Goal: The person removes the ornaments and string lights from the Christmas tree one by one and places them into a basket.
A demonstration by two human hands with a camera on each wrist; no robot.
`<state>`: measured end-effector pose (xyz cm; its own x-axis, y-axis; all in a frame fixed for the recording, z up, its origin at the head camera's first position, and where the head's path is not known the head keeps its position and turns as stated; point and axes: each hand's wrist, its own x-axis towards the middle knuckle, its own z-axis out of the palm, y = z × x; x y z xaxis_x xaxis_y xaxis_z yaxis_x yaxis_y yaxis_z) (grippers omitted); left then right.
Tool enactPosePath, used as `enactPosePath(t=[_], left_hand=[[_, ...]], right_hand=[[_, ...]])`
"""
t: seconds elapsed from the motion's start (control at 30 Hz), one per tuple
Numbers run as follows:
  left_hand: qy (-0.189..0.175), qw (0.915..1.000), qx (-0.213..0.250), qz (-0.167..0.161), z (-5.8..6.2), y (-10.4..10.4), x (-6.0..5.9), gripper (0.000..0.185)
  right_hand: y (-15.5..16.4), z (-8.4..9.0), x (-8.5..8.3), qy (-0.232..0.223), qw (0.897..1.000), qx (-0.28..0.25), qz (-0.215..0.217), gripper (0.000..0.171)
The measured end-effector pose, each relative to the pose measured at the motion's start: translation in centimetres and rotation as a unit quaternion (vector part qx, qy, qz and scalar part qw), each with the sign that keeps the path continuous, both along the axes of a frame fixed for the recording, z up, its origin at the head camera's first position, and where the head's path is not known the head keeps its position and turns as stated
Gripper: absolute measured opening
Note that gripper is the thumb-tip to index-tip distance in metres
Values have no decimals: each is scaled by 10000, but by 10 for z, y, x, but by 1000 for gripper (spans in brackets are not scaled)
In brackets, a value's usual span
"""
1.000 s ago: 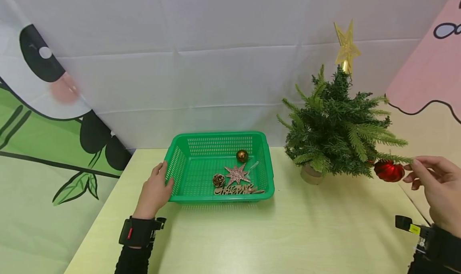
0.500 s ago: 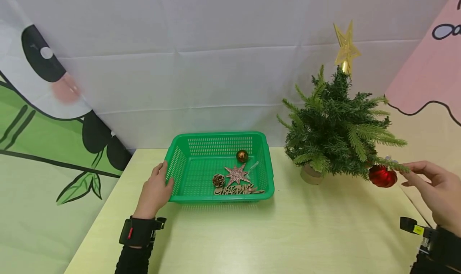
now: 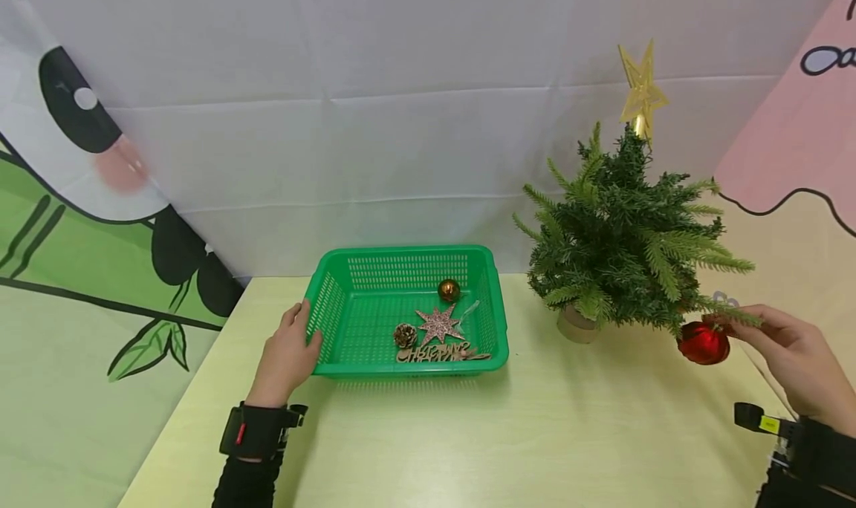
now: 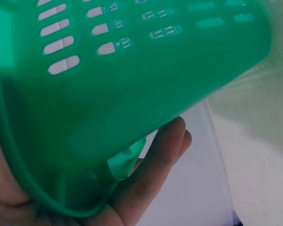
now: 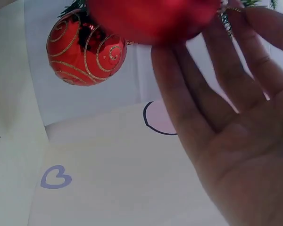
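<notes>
Red ball point(image 3: 703, 342), glossy & round, hangs off a low right branch of the small tree point(image 3: 622, 233), far right on the table point(image 3: 535, 441). Right hand point(image 3: 796, 359) fingers straight-ish at its hanger; pinching or not, can't tell. A 2nd red ball w/ gold swirls point(image 5: 85, 52) shows in the right wrist view. Judging: gold star topper point(image 3: 642, 92) & 2 balls up; still in the perforated green plastic basket point(image 3: 321, 307): bronze ball point(image 3: 449, 290), glitter star point(image 3: 438, 324), pine cone point(image 3: 404, 335), cut-out lettering point(image 3: 438, 354). Left hand point(image 3: 286, 359) wraps the basket's left rim.

A shiny red ball ornament point(image 3: 703, 342) hangs from a low branch of the small tree point(image 3: 622, 233).
</notes>
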<state>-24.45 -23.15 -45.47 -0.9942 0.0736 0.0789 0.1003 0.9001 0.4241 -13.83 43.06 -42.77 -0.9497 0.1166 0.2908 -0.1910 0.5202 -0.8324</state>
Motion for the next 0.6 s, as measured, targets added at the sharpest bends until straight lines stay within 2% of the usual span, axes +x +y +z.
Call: enactPosePath(t=[0.13, 0.23, 0.3, 0.4, 0.53, 0.6], left_hand=[[18, 10000, 18, -2, 1, 0, 0, 65], [13, 10000, 6, -2, 1, 0, 0, 65], [9, 10000, -6, -13, 1, 0, 0, 65], [22, 10000, -10, -23, 1, 0, 0, 65], [58, 10000, -14, -51, 1, 1, 0, 65], [70, 10000, -19, -66, 1, 0, 0, 64]], right_hand=[[-1, 2, 1, 34, 10000, -36, 35, 28], [-2, 7, 2, 31, 9973, -725, 108, 30], [-2, 9, 2, 58, 9907, -1328, 284, 30], [-3, 10, 3, 127, 9720, -2199, 818, 33], [0, 8, 3, 255, 9367, -3094, 1616, 36], [3, 6, 3, 263, 9204, -3424, 1870, 37]])
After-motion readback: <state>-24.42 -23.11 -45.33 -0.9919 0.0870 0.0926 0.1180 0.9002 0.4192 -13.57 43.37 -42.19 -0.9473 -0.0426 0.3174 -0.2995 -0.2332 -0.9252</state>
